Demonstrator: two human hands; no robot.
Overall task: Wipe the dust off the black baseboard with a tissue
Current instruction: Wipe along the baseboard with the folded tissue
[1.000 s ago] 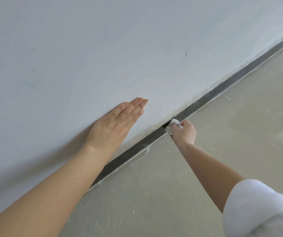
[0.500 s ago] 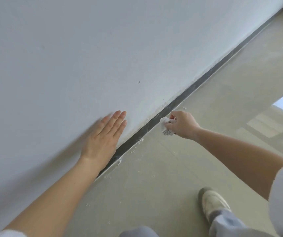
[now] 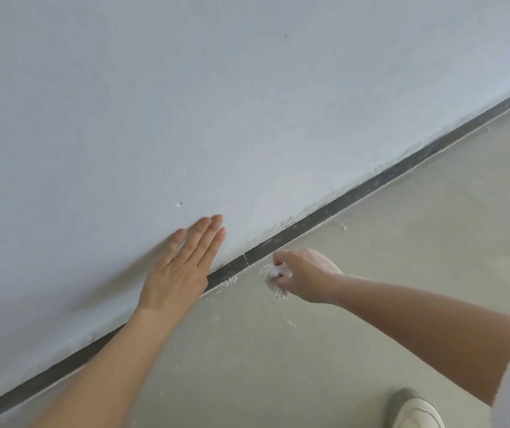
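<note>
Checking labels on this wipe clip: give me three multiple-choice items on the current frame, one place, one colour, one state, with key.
1. Where does the left hand rest?
A. on the floor
B. flat on the wall
C. on the baseboard

2. What colour is the tissue?
A. white
B. blue
C. black

3. What is the right hand doing?
A. lying open on the floor
B. pressing flat on the wall
C. gripping the tissue

Key:
1 B: its straight fingers lie against the wall, above the baseboard.
2 A: the crumpled wad shows white against the floor.
3 C: its fingers curl round the tissue, low beside the baseboard.
</note>
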